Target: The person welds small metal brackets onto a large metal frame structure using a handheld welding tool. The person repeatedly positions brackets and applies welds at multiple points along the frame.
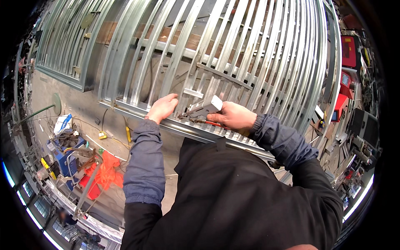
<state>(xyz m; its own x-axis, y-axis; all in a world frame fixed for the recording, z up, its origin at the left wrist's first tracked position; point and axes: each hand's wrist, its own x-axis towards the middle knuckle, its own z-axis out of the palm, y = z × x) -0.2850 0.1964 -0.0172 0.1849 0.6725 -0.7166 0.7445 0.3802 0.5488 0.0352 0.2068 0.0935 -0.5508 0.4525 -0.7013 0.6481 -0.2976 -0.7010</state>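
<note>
My right hand (236,116) is closed around a grey box-shaped metal piece (202,107) with a pale end, above the near edge of a large metal frame of parallel slats (199,134). Under that hand a red-orange handle (214,123) shows; whether it belongs to the grey piece I cannot tell. My left hand (163,107) lies over the slats near the same edge, its fingers stretched to the right and apart from the grey piece. A short flat metal bar (193,93) rests across the slats just beyond my hands. Farther off, a longer bar (225,76) lies slantwise.
A second slatted frame (62,77) stands at the far left. On the floor at left are a blue machine (66,156), cables, an orange cloth (109,168) and a round-based green stand (57,104). Red equipment (349,52) and tools line the right side.
</note>
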